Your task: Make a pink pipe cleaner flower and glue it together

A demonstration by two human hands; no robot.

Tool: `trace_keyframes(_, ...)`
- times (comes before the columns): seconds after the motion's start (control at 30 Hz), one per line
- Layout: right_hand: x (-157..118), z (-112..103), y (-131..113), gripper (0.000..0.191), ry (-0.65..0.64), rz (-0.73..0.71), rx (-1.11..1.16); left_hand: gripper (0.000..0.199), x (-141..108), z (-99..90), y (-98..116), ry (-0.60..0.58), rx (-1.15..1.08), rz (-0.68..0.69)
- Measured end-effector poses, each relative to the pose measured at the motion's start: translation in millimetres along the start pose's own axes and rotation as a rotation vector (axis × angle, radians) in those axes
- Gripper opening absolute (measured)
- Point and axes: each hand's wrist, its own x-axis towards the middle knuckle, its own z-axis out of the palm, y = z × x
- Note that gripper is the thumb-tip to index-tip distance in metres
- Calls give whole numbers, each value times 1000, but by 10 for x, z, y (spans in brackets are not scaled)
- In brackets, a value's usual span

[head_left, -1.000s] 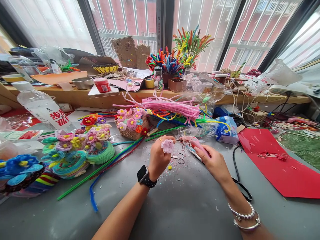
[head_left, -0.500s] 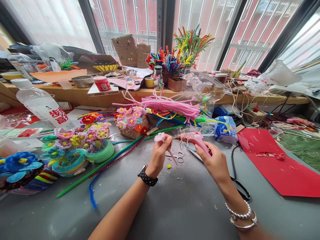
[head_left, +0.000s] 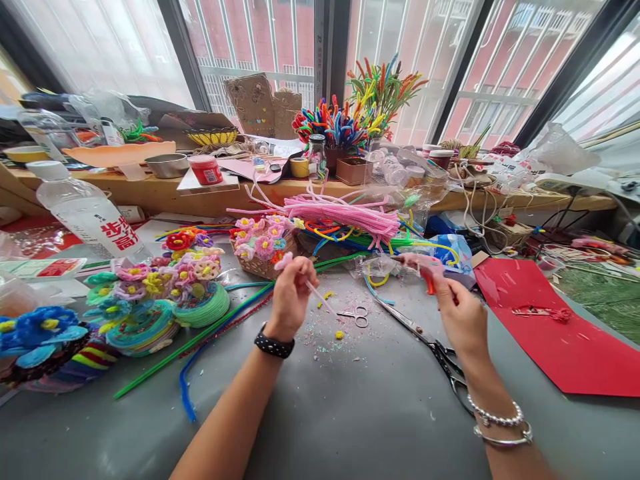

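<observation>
My left hand [head_left: 291, 300] is closed around a pale pink flower [head_left: 284, 261] on a thin stem, whose lower end slants down to the right. In my right hand [head_left: 461, 317] is a pink glue gun [head_left: 423, 261], its nozzle pointing left, well apart from the flower. Small silver scissors [head_left: 356, 315] and a yellow pompom [head_left: 339, 335] lie between the hands among glitter and scraps. Large black-handled scissors [head_left: 435, 347] rest on the table just left of my right wrist.
Flower pots [head_left: 200, 303] and a water bottle [head_left: 90, 213] stand at the left. Pink pipe cleaners [head_left: 345, 217] lie behind the hands, before a crowded wooden ledge [head_left: 240, 195]. Red paper [head_left: 560, 327] covers the right side. Green and blue stems cross the left table.
My left hand has moved left with the flower, tilting it. My right hand has shifted right with the glue gun, widening the gap and uncovering the large scissors.
</observation>
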Motion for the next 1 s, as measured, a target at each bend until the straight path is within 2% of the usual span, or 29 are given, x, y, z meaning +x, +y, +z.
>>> trace_keyframes(0.07, 43, -27, 73, 55, 27, 43, -11, 29, 63, -99, 67, 79, 227, 91)
trace_keyframes(0.2, 40, -13, 95, 56, -28, 25, -13, 35, 123, -253, 94, 190, 1029, 255)
trace_keyframes(0.27, 25, 11, 79, 57, -61, 6, -24, 35, 132, -299, 99, 266, 1362, 268)
trace_keyframes(0.37, 21, 42, 79, 60, -75, 9, -35, 33, 147, -348, 139, 362, 1635, 218)
trace_keyframes(0.53, 24, 56, 86, 61, -86, 31, -25, 31, 170, -427, 234, 345, 1796, 112)
trace_keyframes(0.63, 4, 53, 53, 59, -85, 20, -7, 35, 182, -480, 285, 313, 1813, 68)
trace_keyframes(0.73, -18, 56, 27, 56, -82, -11, 12, 40, 192, -515, 323, 347, 1825, 33)
trace_keyframes(0.9, -25, 67, 28, 53, -61, -49, 21, 42, 202, -524, 329, 372, 1850, 29)
trace_keyframes(1.0, -30, 63, 29, 51, -50, -68, 30, 38, 209, -476, 259, 269, 1768, 126)
